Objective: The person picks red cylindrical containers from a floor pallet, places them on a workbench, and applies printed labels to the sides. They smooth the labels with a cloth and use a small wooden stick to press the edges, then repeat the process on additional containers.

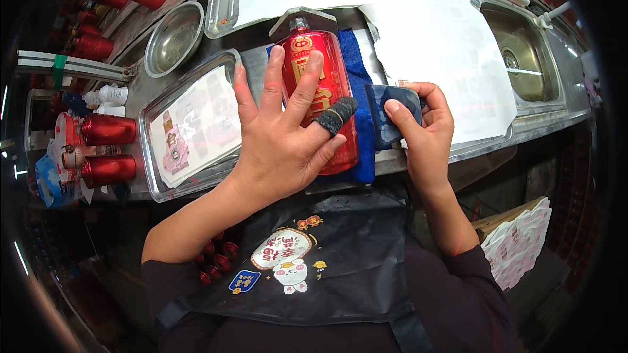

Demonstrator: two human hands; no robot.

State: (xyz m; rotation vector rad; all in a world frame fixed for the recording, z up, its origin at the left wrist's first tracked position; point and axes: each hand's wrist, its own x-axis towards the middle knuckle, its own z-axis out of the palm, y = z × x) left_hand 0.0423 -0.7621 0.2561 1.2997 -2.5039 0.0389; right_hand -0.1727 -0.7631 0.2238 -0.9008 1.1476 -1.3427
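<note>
Red bottle [337, 78] is lying on a blue cloth [353, 52] on the worktop, near the middle of the view, its neck pointing to twelve o'clock beside a grey metal piece [327, 17]. The left hand [281, 140] is reaching over it from seven o'clock, palm down, its fingers spreading wide across the front; a dark wrap [337, 115] is covering part of the index finger. How firmly this hand is pressing, I cannot tell. At three o'clock from the bottle, the right hand [425, 121] is pinching a flat dark card [392, 117] between thumb and fingers, just beside the glass.

At nine o'clock, a metal tray [146, 157] is holding printed sheets [199, 121], and farther out two red containers [108, 130] are lying on their sides. A metal bowl [173, 36] is sitting toward ten o'clock. Large white paper [445, 59] is spreading over the worktop at two o'clock, with a sink [517, 39] lying beyond it. Toward six o'clock, a black apron [356, 268] is covering the person's front.
</note>
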